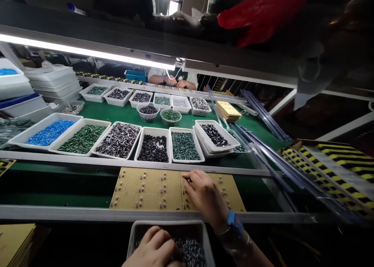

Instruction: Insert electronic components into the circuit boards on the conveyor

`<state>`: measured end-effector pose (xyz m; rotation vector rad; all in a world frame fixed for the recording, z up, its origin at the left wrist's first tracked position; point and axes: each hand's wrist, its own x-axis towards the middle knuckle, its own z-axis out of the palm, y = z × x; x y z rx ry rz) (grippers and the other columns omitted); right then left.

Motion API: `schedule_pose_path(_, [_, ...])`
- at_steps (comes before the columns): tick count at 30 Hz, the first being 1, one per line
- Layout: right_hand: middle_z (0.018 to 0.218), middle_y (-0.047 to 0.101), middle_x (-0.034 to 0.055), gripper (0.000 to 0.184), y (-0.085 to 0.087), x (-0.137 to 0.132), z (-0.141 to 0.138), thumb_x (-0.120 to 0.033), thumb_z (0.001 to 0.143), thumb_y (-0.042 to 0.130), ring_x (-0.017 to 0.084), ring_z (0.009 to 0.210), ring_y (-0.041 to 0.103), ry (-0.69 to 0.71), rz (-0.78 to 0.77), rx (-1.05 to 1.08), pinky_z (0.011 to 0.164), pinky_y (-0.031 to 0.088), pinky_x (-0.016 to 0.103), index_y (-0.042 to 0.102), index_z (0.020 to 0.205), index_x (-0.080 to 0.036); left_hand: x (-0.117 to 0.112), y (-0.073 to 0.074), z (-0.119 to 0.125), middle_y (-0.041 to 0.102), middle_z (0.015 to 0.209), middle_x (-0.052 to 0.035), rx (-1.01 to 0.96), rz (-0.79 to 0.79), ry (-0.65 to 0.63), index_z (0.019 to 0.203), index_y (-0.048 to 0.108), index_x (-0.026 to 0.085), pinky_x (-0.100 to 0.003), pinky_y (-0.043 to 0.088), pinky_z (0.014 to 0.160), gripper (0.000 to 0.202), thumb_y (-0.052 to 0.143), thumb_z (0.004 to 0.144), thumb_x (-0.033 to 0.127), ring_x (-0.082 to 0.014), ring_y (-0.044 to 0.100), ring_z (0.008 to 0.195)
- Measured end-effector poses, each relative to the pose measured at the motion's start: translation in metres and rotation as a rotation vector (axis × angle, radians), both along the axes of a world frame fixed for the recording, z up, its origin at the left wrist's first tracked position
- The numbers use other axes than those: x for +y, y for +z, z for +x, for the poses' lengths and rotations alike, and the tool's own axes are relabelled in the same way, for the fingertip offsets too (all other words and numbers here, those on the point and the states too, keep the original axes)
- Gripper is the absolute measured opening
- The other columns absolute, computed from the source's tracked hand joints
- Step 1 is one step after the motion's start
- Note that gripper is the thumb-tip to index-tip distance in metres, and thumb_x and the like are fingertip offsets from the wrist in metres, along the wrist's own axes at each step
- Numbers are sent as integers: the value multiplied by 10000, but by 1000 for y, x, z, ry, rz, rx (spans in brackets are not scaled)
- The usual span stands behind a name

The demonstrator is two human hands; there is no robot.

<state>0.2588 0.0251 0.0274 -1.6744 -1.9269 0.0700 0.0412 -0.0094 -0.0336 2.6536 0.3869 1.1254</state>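
Note:
Two tan circuit boards (152,189) lie side by side between metal rails, carrying small parts in rows. My right hand (204,197) is over the right-hand board, its thumb and index finger closed in a pinch at the board's upper left. Whatever sits between those fingertips is too small to make out. Below the near rail, a white bin (209,255) holds many small dark components with metal leads (191,251). My left hand (154,247) reaches into this bin with fingers curled; the fingertips and anything in them are hidden.
Behind the boards stand bins of blue parts (51,132), green parts (84,138) and black parts (153,148). Clear plastic tubes (263,150) lie at the right, near yellow-black striped strips (344,158). Stacked boards (17,243) are at lower left. Another person's hands (175,81) work across the bench.

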Motion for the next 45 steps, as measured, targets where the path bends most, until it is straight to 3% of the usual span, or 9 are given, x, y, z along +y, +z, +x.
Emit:
schedule_pose_path(3, [911, 660, 58, 78, -2, 2, -3, -128, 969, 601, 239, 900, 642, -24, -7, -64, 828, 525, 377, 653, 943, -180, 2, -2, -3, 571, 731, 23, -18, -5, -10, 755, 571, 210, -302, 409, 884, 406, 391, 1104, 311, -163, 510, 755])
schedule_pose_path(10, [879, 642, 47, 82, -9, 2, -8, -133, 954, 599, 232, 866, 624, -92, 27, -127, 791, 491, 363, 620, 897, -189, 1, 3, -5, 536, 671, 28, -9, -37, 23, 730, 531, 198, -287, 418, 776, 372, 475, 1083, 303, -158, 489, 707])
schedule_pose_path(15, [888, 666, 62, 95, -7, 0, -9, -169, 973, 584, 242, 871, 644, -105, 10, -138, 797, 518, 379, 641, 899, -186, 1, -3, -9, 580, 710, 35, -23, -139, -12, 827, 607, 230, -288, 408, 763, 244, 606, 1030, 365, -167, 527, 753])
schedule_pose_path(18, [945, 696, 73, 114, 2, -1, -3, -179, 995, 564, 240, 908, 668, -38, -75, -150, 821, 545, 382, 676, 980, -187, 0, -4, -12, 610, 742, 34, 21, -152, -10, 848, 622, 231, -291, 421, 761, 221, 706, 965, 398, -169, 532, 749])
schedule_pose_path(22, [1017, 716, 85, 184, 15, 3, 10, -192, 1024, 537, 227, 940, 686, 130, -146, -170, 869, 573, 388, 707, 1094, -186, -2, 4, -17, 636, 772, 25, 69, -218, -28, 860, 620, 225, -295, 445, 767, 205, 710, 953, 383, -174, 554, 761])
schedule_pose_path(26, [1009, 719, 92, 197, 17, 8, 19, -230, 1035, 544, 227, 929, 681, 195, -149, -180, 859, 573, 392, 725, 1094, -180, -4, 13, -20, 651, 799, 15, 106, -282, -19, 881, 619, 225, -288, 473, 780, 137, 694, 953, 315, -181, 579, 782])
schedule_pose_path(39, [928, 729, 93, 216, 13, 9, 17, -218, 1040, 531, 215, 869, 676, 216, -83, -290, 818, 561, 366, 739, 1015, -165, -3, 20, -20, 675, 795, -12, 11, -383, -41, 933, 658, 220, -276, 521, 742, 176, 515, 1030, 251, -170, 596, 741])
schedule_pose_path(42, [942, 743, 80, 213, 13, 7, 21, -229, 1036, 551, 205, 865, 686, 220, -53, -235, 807, 566, 348, 754, 1081, -183, -1, 23, -19, 689, 806, -14, -42, -396, -54, 950, 654, 219, -270, 538, 734, 162, 514, 1032, 227, -167, 616, 741])
schedule_pose_path(45, [968, 757, 83, 229, 20, -7, 33, -257, 1028, 572, 210, 886, 711, 141, 35, -157, 817, 581, 341, 740, 1167, -188, -1, 25, -33, 708, 877, -29, -143, -419, -54, 1091, 645, 233, -229, 566, 766, 129, 542, 1024, 194, -156, 668, 808])
